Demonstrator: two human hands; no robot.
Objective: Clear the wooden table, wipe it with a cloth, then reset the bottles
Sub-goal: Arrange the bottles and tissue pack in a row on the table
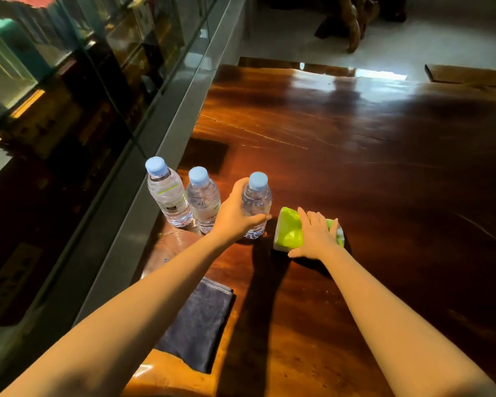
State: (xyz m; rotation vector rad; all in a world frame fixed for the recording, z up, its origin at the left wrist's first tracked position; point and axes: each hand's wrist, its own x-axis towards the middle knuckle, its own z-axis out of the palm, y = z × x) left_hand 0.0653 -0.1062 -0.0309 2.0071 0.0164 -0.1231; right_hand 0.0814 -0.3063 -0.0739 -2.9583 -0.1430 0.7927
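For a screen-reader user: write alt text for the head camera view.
A person's left hand grips one of three water bottles on a wooden table, while the right hand rests on a green packet. A dark folded cloth lies nearer.

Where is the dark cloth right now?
In the head view, the dark cloth lies folded on the wooden table near its left edge, under the left forearm and nearer the camera than the three bottles.

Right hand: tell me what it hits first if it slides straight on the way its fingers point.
The right hand lies flat on the green pack, fingers pointing away and slightly left. Beyond the pack the table looks bare along that line, though depth is uncertain.
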